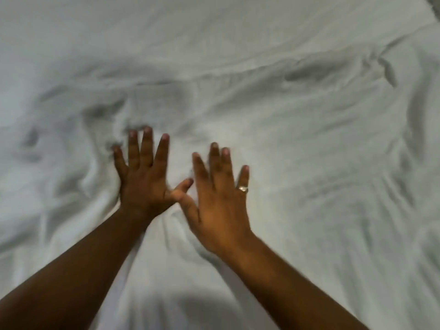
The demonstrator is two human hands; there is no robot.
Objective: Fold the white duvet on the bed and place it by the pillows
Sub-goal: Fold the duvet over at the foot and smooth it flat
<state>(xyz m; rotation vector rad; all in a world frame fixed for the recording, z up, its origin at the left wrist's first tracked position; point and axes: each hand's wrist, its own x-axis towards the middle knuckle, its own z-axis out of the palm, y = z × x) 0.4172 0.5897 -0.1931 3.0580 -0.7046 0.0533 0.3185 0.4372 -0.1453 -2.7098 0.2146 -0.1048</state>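
Note:
The white duvet (309, 144) fills almost the whole view, spread out and creased with soft folds and ridges. My left hand (142, 177) lies flat on it left of centre, palm down, fingers spread. My right hand (219, 198) is just to its right, also palm down with fingers apart and a ring on one finger. The two thumbs nearly touch. Neither hand holds any fabric. The picture is blurred. No pillows are in view.
A small dark grey patch (434, 5) shows at the top right corner, beyond the white fabric. A shadow falls on the duvet near the bottom edge between my forearms.

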